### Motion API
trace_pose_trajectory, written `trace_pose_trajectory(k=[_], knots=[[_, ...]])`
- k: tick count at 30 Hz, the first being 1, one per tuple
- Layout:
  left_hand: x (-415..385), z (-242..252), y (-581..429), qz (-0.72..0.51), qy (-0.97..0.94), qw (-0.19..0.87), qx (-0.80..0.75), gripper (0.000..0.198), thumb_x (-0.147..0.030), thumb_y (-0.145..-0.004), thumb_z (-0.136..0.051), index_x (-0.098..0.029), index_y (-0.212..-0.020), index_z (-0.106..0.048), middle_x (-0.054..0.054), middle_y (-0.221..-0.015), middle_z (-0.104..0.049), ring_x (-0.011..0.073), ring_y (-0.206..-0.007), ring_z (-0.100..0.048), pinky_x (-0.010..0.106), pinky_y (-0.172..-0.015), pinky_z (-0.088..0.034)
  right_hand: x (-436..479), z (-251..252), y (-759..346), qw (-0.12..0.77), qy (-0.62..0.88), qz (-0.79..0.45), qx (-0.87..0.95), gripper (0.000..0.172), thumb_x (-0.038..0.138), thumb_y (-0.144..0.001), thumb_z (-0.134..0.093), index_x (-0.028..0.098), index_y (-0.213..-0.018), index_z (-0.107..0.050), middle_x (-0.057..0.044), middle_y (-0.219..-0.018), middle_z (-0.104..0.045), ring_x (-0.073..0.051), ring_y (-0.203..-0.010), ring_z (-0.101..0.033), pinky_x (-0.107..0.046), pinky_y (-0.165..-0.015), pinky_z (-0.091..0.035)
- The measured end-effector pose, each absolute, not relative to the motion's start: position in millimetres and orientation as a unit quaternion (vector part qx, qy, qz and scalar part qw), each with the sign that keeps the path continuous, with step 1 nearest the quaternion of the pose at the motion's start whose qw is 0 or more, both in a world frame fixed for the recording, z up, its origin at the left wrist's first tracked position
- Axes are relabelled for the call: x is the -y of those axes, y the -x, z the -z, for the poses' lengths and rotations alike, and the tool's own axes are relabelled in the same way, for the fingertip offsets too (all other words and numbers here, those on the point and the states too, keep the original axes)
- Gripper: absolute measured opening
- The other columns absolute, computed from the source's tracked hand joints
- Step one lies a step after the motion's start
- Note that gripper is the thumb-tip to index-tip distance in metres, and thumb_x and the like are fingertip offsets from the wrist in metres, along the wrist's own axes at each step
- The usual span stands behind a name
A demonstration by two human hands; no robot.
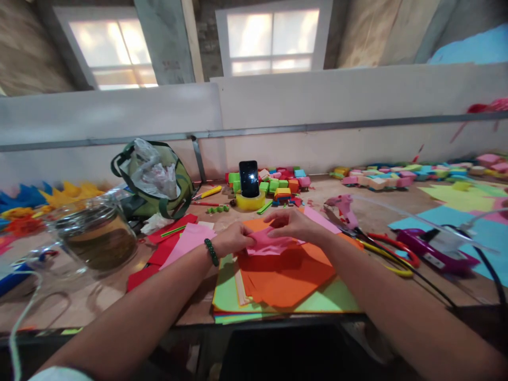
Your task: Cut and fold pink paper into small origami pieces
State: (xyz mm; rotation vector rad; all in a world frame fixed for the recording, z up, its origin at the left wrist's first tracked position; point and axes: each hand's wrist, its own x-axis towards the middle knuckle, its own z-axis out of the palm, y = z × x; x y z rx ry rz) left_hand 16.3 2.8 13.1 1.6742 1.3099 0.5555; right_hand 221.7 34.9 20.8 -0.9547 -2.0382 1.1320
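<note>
A creased sheet of pink paper [270, 244] lies between my two hands, above a stack of orange paper [289, 280]. My left hand [234, 239], with a green bead bracelet [211, 252] at the wrist, pinches the paper's left edge. From the right, my right hand [293, 225] curves over the same pink paper, its thumb and fingers gripping the upper part. Beneath the orange sheets, light green paper [226, 288] shows at the table's front edge. Some of the pink paper is hidden by my fingers.
A phone [249, 179] leans upright in a yellow tape roll [251, 201]. At left stand a glass jar [95, 238] and a green bag [178, 185]. On the right are a pink glue gun [344, 210], scissors [397, 248] and a purple power strip [436, 253]. Folded paper pieces [381, 177] line the back.
</note>
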Motion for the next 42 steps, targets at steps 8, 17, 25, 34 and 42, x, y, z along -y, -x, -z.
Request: trace_pose_trajectory(k=[8, 17, 25, 34, 42], knots=[[4.2, -10.6, -20.5, -0.215, -0.718, 0.405, -0.523, 0.022, -0.029, -0.068, -0.057, -0.013, -0.053, -0.056, -0.004, -0.043, -0.043, 0.0060, -0.040, -0.038, 0.017, -0.038, -0.024, -22.1, -10.0, -204.8, 0.293, 0.333, -0.317, 0.839, 0.009, 0.022, -0.068, -0.062, 0.014, -0.066, -0.066, 0.002, -0.059, -0.057, -0.010, -0.059, -0.046, -0.023, -0.055, -0.033], [0.5, -10.6, -18.6, -0.218, -0.712, 0.381, -0.548, 0.018, -0.026, -0.069, -0.051, -0.014, -0.057, -0.058, -0.003, -0.046, -0.049, 0.0078, -0.038, -0.042, 0.018, -0.037, -0.027, -33.3, -8.3, -213.8, 0.287, 0.384, -0.290, 0.828, 0.020, 0.021, -0.062, -0.059, 0.018, -0.050, -0.043, 0.007, -0.048, -0.036, -0.007, -0.051, -0.034, -0.022, -0.047, -0.021], [-2.5, -10.1, -15.5, -0.231, -0.727, 0.358, -0.539, 0.025, -0.028, -0.071, -0.053, -0.015, -0.050, -0.051, -0.004, -0.041, -0.042, 0.0064, -0.037, -0.036, 0.018, -0.037, -0.022, -41.4, -10.2, -221.7, 0.285, 0.359, -0.365, 0.811, 0.010, 0.026, -0.063, -0.059, 0.017, -0.061, -0.055, 0.005, -0.055, -0.049, -0.009, -0.053, -0.043, -0.020, -0.047, -0.031], [-5.6, -4.4, -15.1, -0.289, -0.749, 0.241, -0.545, 0.017, -0.022, -0.069, -0.055, -0.013, -0.055, -0.060, -0.004, -0.047, -0.046, 0.0077, -0.048, -0.040, 0.019, -0.045, -0.025, -40.1, -9.6, -218.6, 0.323, 0.333, -0.384, 0.798, 0.009, 0.023, -0.060, -0.062, 0.015, -0.063, -0.067, 0.000, -0.062, -0.062, -0.012, -0.058, -0.052, -0.022, -0.052, -0.040], [0.0, -11.9, -20.9, -0.305, -0.750, 0.185, -0.557, 0.007, -0.011, -0.062, -0.057, -0.014, -0.063, -0.063, -0.002, -0.057, -0.059, 0.0105, -0.056, -0.051, 0.020, -0.051, -0.034, -35.7, -10.4, -215.0, 0.313, 0.314, -0.380, 0.811, 0.010, 0.019, -0.061, -0.063, 0.015, -0.065, -0.072, -0.003, -0.066, -0.067, -0.014, -0.063, -0.058, -0.024, -0.057, -0.043]])
